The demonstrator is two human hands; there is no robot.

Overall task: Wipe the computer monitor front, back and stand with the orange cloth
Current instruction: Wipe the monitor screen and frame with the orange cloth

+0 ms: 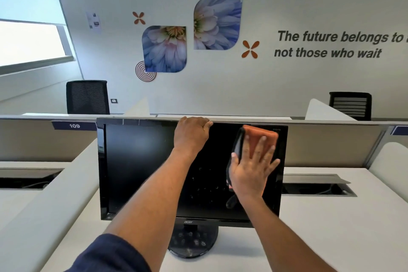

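A glossy black flat-panel computer monitor (143,168) on its round black stand (192,243) sits on a white desk (331,227). The left hand (191,134) curls over its top edge, gripping. The right hand (251,170), fingers straight and splayed, presses the folded orange cloth (258,137), seemingly microfibre, against the screen's upper right corner.

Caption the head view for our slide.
Left hand grips the monitor; right hand presses the orange cloth against its front.

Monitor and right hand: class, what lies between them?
The cloth, pressed flat against the monitor under the right hand; the head view shows it.
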